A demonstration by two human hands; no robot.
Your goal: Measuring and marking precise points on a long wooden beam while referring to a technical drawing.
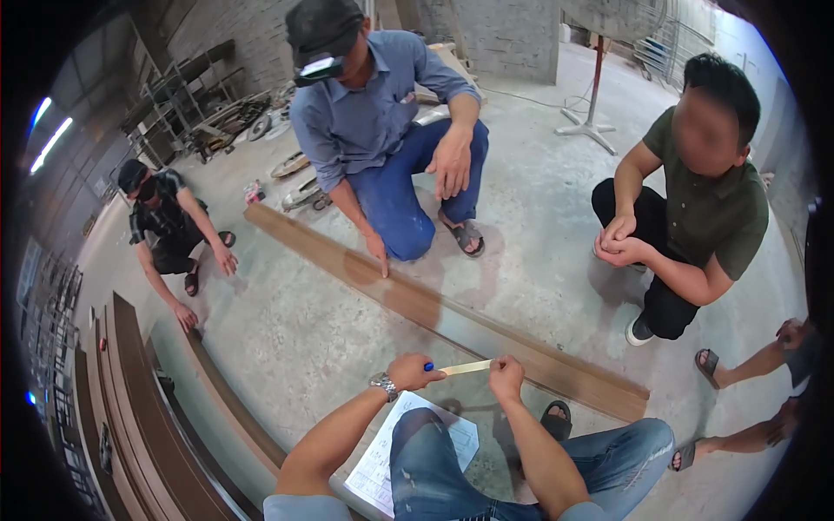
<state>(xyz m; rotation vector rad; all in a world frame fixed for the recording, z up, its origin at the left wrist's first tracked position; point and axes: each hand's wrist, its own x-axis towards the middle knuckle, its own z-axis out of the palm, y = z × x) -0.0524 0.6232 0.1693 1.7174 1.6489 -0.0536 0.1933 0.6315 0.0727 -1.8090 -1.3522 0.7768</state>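
Observation:
Between my two hands stretches a short pale yellow strip [467, 368] that looks like a tape-measure blade. My left hand [408, 372], with a metal watch at the wrist, is closed round its left end. A small blue object [428, 366], perhaps a pen's end, pokes out of that fist. My right hand [506, 379] pinches the strip's other end. Just beyond my hands a long brown board [417, 304] lies slantwise on the floor, and a co-worker's finger touches it. Printed sheets of paper [375, 478] lie below my left hand, partly hidden by my knee.
Across the board squats a person in a blue shirt [373, 95]; another in dark green [708, 200] squats right. At left, a crouching person [165, 217] touches a thin brown strip [226, 391] beside stacked brown profiles [139, 391]. Sandalled feet [708, 369] show at right.

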